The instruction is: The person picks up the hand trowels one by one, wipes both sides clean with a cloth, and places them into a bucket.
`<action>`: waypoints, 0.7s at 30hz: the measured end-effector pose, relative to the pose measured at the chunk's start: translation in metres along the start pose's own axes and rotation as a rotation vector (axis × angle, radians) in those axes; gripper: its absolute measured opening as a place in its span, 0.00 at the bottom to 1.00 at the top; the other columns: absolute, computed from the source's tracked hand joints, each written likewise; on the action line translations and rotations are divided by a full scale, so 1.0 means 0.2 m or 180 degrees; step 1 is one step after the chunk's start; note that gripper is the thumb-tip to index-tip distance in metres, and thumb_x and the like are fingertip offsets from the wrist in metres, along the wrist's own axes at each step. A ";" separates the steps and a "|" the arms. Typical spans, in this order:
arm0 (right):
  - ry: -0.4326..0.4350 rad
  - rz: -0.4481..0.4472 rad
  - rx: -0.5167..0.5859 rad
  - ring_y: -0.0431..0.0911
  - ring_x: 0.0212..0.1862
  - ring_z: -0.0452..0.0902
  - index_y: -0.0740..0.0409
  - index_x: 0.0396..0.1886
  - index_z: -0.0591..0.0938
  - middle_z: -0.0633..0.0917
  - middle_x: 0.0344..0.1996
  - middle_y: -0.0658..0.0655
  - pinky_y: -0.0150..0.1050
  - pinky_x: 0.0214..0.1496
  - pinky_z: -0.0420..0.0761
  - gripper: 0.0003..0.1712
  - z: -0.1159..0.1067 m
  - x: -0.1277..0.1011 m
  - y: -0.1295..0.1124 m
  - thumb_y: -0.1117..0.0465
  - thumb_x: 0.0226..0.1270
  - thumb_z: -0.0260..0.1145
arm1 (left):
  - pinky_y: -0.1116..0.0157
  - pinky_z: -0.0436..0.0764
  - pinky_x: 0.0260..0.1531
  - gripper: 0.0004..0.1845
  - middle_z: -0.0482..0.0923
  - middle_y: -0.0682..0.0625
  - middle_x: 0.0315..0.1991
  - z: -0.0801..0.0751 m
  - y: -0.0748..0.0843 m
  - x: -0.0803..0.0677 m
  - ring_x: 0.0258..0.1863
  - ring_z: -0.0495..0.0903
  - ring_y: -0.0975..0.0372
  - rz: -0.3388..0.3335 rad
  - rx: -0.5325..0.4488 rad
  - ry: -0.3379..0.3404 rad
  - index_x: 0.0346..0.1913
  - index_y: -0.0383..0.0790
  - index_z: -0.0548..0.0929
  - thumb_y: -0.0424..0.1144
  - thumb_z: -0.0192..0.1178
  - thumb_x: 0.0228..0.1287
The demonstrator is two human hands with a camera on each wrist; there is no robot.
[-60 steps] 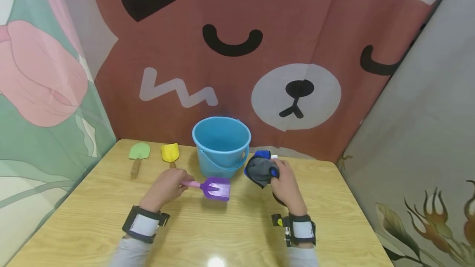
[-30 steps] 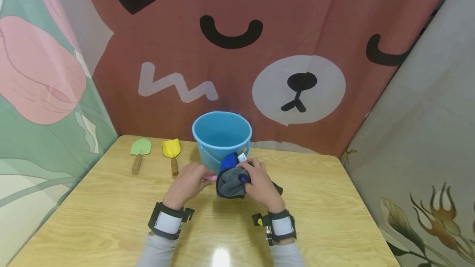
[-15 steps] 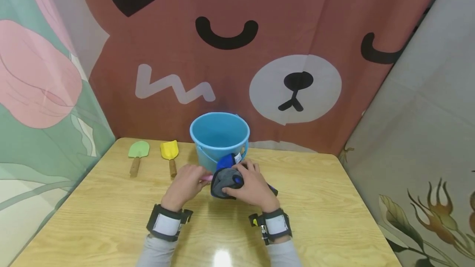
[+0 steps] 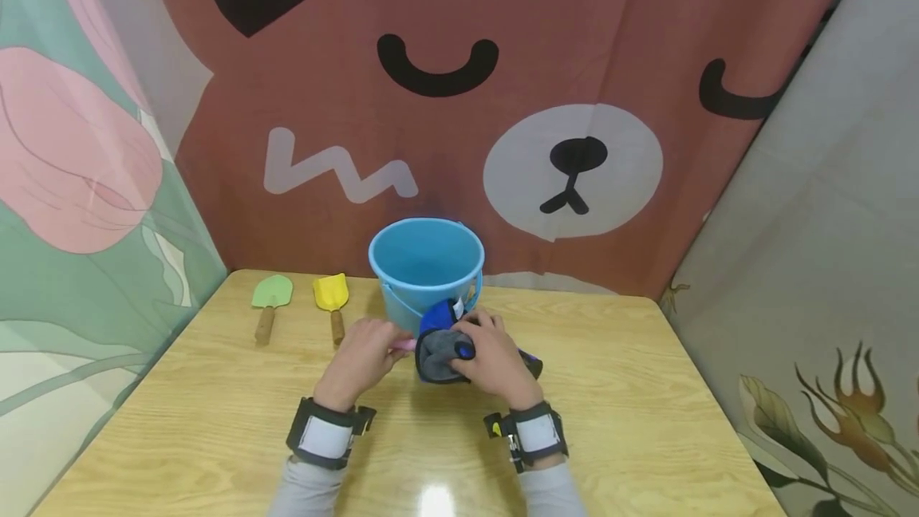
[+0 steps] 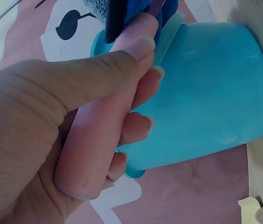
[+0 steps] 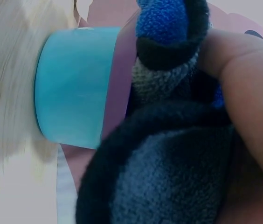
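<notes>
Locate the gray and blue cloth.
In the head view, the cloth is in the right hand, in front of the blue bucket and just right of the pink handle.

Right hand (image 6: 250, 98) grips cloth (image 6: 169, 177), apparently against a purple blade (image 6: 120, 84).

This is a small indoor corner screened by printed cloth: a bear curtain (image 4: 445, 134) hangs behind the table (image 4: 610, 397), a tulip curtain (image 4: 79, 206) on the left and a pale flowered curtain (image 4: 804, 254) on the right. A bright glare on the tabletop suggests overhead lighting. Whether it is a home or a studio cannot be told.
</notes>
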State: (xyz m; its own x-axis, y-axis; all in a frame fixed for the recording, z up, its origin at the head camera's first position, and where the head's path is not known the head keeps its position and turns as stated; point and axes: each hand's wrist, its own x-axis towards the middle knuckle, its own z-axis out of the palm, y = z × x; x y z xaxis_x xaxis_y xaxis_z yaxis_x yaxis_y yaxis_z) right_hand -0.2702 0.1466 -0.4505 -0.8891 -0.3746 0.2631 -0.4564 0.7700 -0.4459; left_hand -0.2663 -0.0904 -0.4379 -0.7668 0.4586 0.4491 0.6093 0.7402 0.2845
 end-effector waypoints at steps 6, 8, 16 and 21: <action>0.0005 -0.0082 0.0012 0.55 0.58 0.70 0.51 0.51 0.87 0.77 0.58 0.55 0.56 0.58 0.76 0.20 -0.02 0.00 0.00 0.57 0.58 0.78 | 0.69 0.66 0.25 0.14 0.63 0.61 0.15 0.00 -0.01 0.00 0.18 0.64 0.68 0.0015 -0.0032 0.0014 0.21 0.49 0.80 0.43 0.71 0.62; 0.0026 -0.0103 0.0056 0.55 0.57 0.70 0.51 0.51 0.87 0.78 0.57 0.55 0.56 0.58 0.76 0.20 -0.03 0.00 0.00 0.58 0.58 0.79 | 0.69 0.66 0.24 0.15 0.63 0.61 0.15 -0.01 -0.01 0.00 0.18 0.64 0.68 0.0012 -0.0047 0.0008 0.21 0.48 0.80 0.44 0.71 0.62; 0.0036 -0.0054 0.0028 0.54 0.59 0.70 0.52 0.52 0.88 0.78 0.59 0.55 0.55 0.61 0.76 0.22 -0.02 0.00 0.01 0.59 0.56 0.80 | 0.69 0.68 0.24 0.14 0.64 0.62 0.15 -0.02 0.00 0.00 0.18 0.65 0.68 -0.0084 -0.0141 -0.0081 0.22 0.46 0.82 0.43 0.71 0.62; 0.0021 -0.0075 0.0082 0.54 0.58 0.70 0.53 0.53 0.88 0.78 0.58 0.55 0.54 0.59 0.77 0.23 -0.02 0.00 0.02 0.60 0.56 0.80 | 0.69 0.68 0.24 0.13 0.66 0.62 0.15 -0.02 0.00 0.00 0.18 0.67 0.67 -0.0122 -0.0151 -0.0106 0.22 0.47 0.83 0.44 0.71 0.62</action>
State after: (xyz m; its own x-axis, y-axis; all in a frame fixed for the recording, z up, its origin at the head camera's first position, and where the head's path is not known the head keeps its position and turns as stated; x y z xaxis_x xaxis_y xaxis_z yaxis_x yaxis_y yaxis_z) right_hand -0.2723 0.1514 -0.4490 -0.8778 -0.3890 0.2795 -0.4781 0.7473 -0.4614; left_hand -0.2656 -0.0930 -0.4342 -0.7956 0.4470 0.4090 0.5876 0.7337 0.3412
